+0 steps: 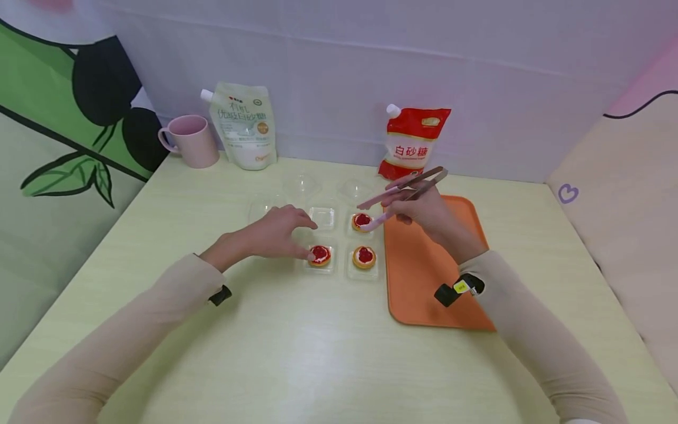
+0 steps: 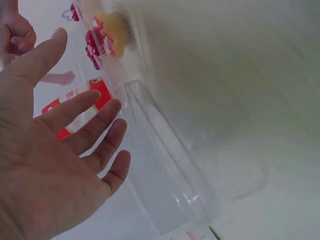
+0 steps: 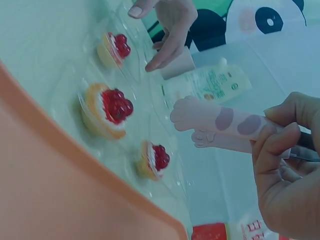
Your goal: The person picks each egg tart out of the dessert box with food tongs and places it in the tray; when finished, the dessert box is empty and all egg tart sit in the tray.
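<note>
In the head view, my right hand (image 1: 426, 212) grips tongs (image 1: 379, 198) with pink arms, held over the upper right tart (image 1: 362, 220). The right wrist view shows their paw-shaped tips (image 3: 187, 114), with nothing between them. My left hand (image 1: 276, 233) hovers with spread fingers over the clear plastic boxes, its thumb right by the lower left tart (image 1: 320, 256). A third tart (image 1: 364, 257) sits at lower right. Each tart has a red berry topping and lies in its own open box. The upper left box (image 1: 323, 218) holds no tart.
An orange tray (image 1: 424, 282) lies right of the boxes, under my right forearm. Clear domed lids (image 1: 302, 185) stand up behind. Along the back wall are a pink mug (image 1: 193, 144), a pale green sugar pouch (image 1: 243, 126) and a red sugar pouch (image 1: 414, 141).
</note>
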The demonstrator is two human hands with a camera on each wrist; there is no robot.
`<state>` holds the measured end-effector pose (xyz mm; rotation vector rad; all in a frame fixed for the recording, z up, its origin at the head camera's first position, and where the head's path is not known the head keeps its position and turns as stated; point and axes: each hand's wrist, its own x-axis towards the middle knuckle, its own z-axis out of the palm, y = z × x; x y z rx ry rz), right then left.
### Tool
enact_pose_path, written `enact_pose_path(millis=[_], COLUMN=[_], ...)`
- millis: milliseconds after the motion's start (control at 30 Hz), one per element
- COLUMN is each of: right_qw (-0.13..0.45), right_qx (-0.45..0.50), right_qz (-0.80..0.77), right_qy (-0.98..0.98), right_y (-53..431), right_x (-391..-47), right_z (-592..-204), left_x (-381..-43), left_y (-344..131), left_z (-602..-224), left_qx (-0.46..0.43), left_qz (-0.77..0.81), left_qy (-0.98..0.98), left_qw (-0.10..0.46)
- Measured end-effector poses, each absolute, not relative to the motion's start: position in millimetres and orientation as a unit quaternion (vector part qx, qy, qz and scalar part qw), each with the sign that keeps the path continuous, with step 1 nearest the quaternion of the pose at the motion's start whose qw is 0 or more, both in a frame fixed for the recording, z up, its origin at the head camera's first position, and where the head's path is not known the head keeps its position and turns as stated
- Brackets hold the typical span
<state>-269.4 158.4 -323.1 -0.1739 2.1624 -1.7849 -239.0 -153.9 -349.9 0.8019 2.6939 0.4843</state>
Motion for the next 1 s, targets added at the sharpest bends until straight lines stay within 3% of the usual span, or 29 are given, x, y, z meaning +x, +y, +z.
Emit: enact_pose_path(millis=[467,1000], right_qw=[0.216,0.233], right_qx=[-0.096,-0.101], right_qz=[-0.621,-0.613], right_qy=[0.747,0.749], right_y=[120.8,92.2], right_x=[-251.4,-237.8], right_z=[-330.4,-344.1], left_x=[-227.8,-231.0], left_y=[-149.4,-149.8], left_z=[-355.0,-358.7], left_qx=[0.291,0.276], left_qz=[0.132,0.143], left_qy=[0.940,0.939], left_qw=[0.123,0.149])
